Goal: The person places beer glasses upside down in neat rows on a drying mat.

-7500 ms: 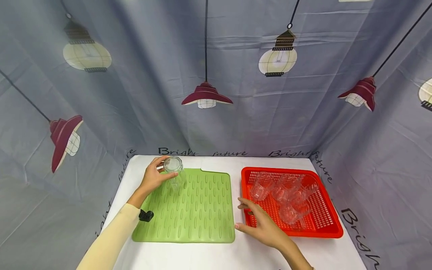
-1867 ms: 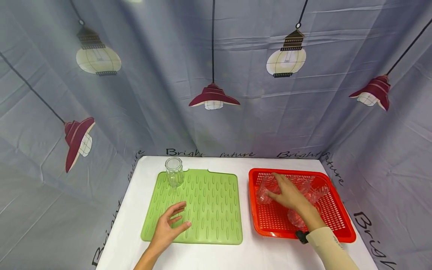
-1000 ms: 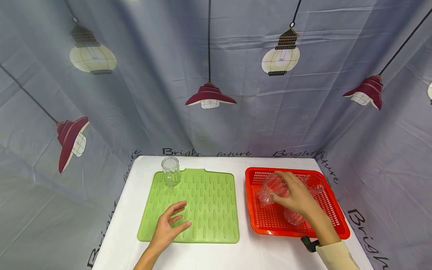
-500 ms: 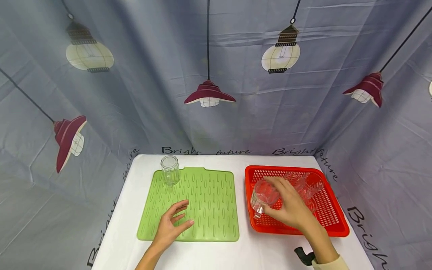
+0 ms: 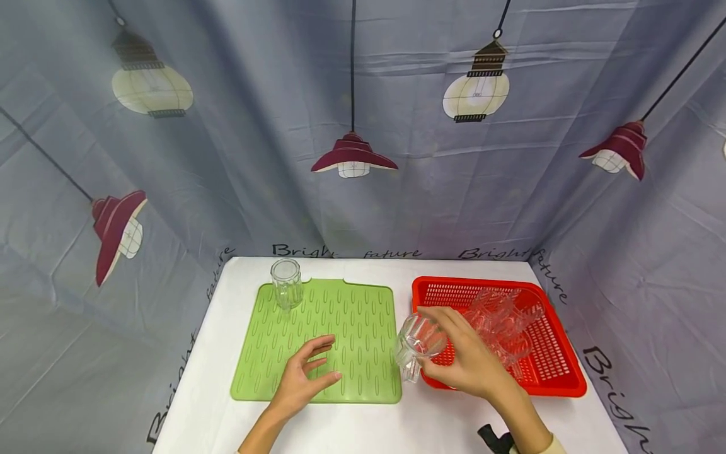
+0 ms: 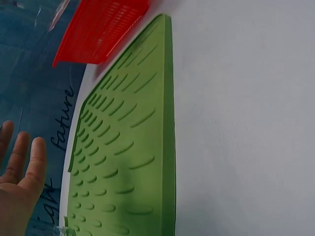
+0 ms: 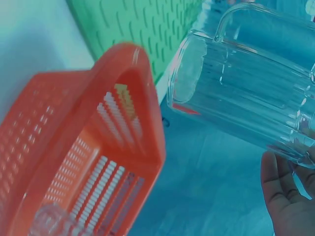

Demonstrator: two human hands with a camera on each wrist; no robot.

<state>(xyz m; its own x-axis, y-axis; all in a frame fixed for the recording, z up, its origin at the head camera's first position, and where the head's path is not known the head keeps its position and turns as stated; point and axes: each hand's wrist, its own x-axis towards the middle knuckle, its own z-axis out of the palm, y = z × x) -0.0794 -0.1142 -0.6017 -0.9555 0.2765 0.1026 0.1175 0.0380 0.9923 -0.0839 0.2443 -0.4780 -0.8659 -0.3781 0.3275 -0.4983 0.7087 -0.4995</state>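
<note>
My right hand [image 5: 467,356] grips a clear glass mug [image 5: 418,343] by its side, fingers and thumb curled round it. The mug hangs over the left rim of the red basket, and its handle points toward me. In the right wrist view the fluted mug [image 7: 246,81] lies sideways, with fingertips at its right end. My left hand [image 5: 300,381] hovers over the front of the green mat [image 5: 351,334], fingers spread and holding nothing. Another glass mug [image 5: 287,287] stands at the mat's far left corner.
The red plastic basket [image 5: 558,378] stands on the white table [image 5: 391,429], right of the mat, with several glass mugs [image 5: 499,318] inside. A grey curtain [image 5: 431,208] printed with lamps hangs behind the table.
The right hand has lifted a mug out of the basket and brought it left past the rim. Earlier, the left hand let go of the far-left mug and drew back toward me.
</note>
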